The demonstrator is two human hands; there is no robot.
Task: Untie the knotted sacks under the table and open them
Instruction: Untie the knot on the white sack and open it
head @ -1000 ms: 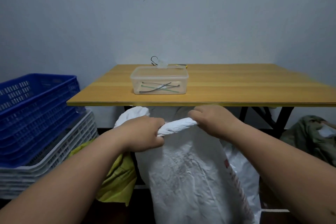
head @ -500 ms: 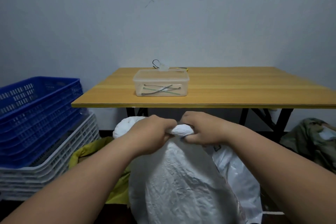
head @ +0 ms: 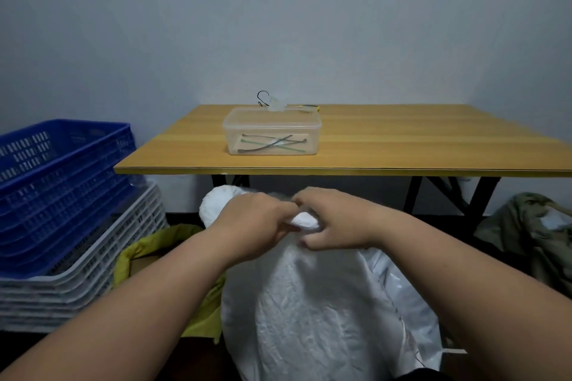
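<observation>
Head view, lower centre: left hand (head: 258, 221) and right hand (head: 332, 219) both pinch the twisted neck of the white sack (head: 309, 303) (mouth not yet open); next, loosen the knot.

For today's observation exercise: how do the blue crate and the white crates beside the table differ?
The blue crate sits on top, tilted; the white crates lie beneath it. The blue crate shows as one piece; the white crates are several, nested. Both are perforated plastic, left of the table.
</observation>
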